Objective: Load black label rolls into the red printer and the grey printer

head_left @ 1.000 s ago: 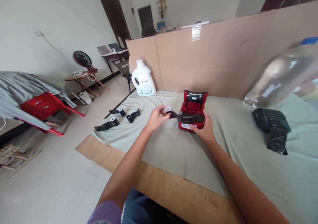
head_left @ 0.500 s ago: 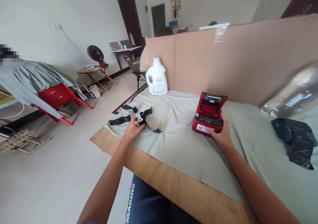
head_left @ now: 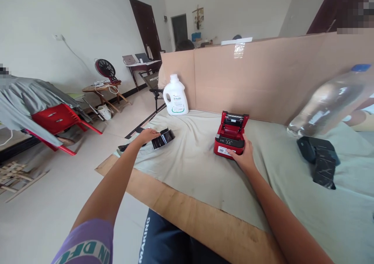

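My left hand (head_left: 149, 134), at the left of the cloth, pinches a roll of black label paper (head_left: 163, 139). Its glossy dark strip curls out to the right of my fingers, while the core is hidden by the hand. Other black strips (head_left: 123, 147) lie partly covered behind my left wrist. On the right, my right hand (head_left: 244, 153) grips the near right corner of a red label printer (head_left: 229, 139), thumb on its front by a white sticker. The printer's lid stands raised, and the paper bay inside looks bare.
A white jug (head_left: 177, 96) stands at the back left before a cardboard screen (head_left: 216, 77). To the right are a black printer (head_left: 317, 155) with a dark marbled strip, and a big clear bottle (head_left: 324, 100). Part of another person shows behind it. Bare board edges the cloth (head_left: 187, 166).
My left hand has lifted a roll from the group, and its strip has swung up. My right hand stays on the printer. The whole view has shifted slightly to the right.
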Available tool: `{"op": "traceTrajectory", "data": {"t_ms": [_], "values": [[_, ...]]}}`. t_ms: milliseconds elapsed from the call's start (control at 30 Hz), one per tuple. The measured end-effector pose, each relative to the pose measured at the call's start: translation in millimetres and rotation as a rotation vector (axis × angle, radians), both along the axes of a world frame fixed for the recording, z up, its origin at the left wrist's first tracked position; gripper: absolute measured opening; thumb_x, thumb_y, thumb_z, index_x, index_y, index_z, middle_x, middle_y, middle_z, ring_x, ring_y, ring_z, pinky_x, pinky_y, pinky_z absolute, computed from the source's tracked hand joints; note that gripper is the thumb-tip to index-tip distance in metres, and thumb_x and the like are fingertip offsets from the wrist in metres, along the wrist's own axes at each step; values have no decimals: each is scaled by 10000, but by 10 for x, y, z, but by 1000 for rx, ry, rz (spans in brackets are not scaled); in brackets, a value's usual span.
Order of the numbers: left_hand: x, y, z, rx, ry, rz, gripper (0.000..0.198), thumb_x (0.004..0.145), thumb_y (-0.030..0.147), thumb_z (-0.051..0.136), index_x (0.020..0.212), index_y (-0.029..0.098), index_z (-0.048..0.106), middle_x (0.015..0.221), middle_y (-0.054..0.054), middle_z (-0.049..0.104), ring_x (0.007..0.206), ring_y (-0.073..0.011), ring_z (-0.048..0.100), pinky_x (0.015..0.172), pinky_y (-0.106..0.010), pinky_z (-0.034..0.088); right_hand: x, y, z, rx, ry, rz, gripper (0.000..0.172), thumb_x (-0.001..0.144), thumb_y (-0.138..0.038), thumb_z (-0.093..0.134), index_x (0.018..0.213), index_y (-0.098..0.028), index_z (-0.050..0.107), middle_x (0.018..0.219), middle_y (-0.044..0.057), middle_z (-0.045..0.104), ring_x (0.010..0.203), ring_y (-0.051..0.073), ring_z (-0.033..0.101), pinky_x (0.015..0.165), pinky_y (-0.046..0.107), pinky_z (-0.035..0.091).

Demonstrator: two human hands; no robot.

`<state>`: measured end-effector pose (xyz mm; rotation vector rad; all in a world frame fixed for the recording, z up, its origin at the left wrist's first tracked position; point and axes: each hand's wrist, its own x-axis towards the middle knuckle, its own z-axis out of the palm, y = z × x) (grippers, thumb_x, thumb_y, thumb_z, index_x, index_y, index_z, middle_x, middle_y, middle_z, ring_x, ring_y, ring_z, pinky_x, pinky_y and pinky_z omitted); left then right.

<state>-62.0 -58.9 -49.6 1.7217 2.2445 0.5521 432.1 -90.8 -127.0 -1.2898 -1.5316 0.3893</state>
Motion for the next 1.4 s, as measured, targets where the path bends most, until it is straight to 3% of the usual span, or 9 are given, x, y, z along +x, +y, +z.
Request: {"op": "traceTrajectory", "data": {"t_ms": [267, 467, 667, 800, 933, 1033, 1133, 1233, 1400], "values": [[213, -236, -167, -25, 66, -38, 327, 806, 480, 623, 969, 219, 734, 1053, -80, 757, 1032, -264, 674, 901, -314, 490, -16, -24, 37, -42, 44, 21, 1000, 659, -522, 811, 1507, -277, 340, 1386, 118, 446, 1321, 345, 387, 1107, 566, 350], [543, -449, -97, 317, -14, 100, 451, 934, 449, 499, 1266, 176, 637, 1198, -108, 712, 1110, -253, 654, 968, -319, 482, -28, -22, 41, -52, 62, 11, 1027, 643, -529, 812, 1513, -266, 334, 1364, 128, 456, 1303, 368, 384, 1082, 588, 353], [1448, -550, -100, 225, -12, -369, 419, 961, 440, 503, 1290, 223, 645, 1185, -98, 711, 1069, -246, 661, 958, -316, 491, -20, -34, 40, -41, 66, 24, 1008, 654, -548, 809, 1510, -289, 344, 1376, 117, 449, 1327, 365, 374, 1097, 587, 351], [1784, -638, -205, 165, 130, -515, 391, 977, 401, 492, 1297, 240, 647, 1184, -128, 704, 1179, -271, 603, 1032, -359, 426, -12, -27, 36, -41, 57, 19, 1011, 647, -536, 818, 1506, -282, 349, 1384, 118, 448, 1329, 359, 386, 1108, 585, 345], [1550, -685, -196, 203, 185, -479, 482, 1001, 433, 417, 1457, 298, 498, 1417, -90, 589, 1322, -275, 479, 1103, -406, 354, -15, -28, 46, -52, 48, 17, 1007, 648, -524, 821, 1503, -279, 350, 1384, 121, 447, 1333, 355, 387, 1106, 581, 349], [1123, -663, -180, 219, 281, -93, 517, 983, 422, 408, 1457, 234, 496, 1491, -149, 492, 1354, -350, 431, 1084, -476, 369, -15, -14, 36, -54, 49, 15, 1011, 645, -526, 817, 1506, -280, 347, 1376, 121, 448, 1319, 351, 397, 1098, 570, 359], [713, -643, -225, -4, 286, 200, 458, 901, 394, 524, 1266, 142, 639, 1379, -246, 539, 1282, -448, 486, 975, -528, 441, -9, 25, 0, -42, 36, 0, 1035, 628, -548, 816, 1505, -249, 354, 1363, 133, 456, 1294, 354, 413, 1103, 566, 344], [472, -660, -303, -148, 188, 132, 335, 836, 340, 603, 1123, 182, 675, 1165, -184, 673, 1146, -383, 615, 904, -435, 491, -4, 62, -36, -18, 22, -4, 1047, 623, -572, 811, 1503, -230, 360, 1367, 141, 463, 1287, 355, 420, 1116, 565, 320], [383, -670, -455, 206, 23, 280, 396, 846, 316, 603, 1217, 193, 536, 1124, -113, 701, 969, -271, 687, 851, -355, 510, -2, 66, -44, -26, 35, -6, 1055, 617, -588, 807, 1506, -235, 363, 1376, 140, 460, 1294, 360, 416, 1108, 565, 328]]}}
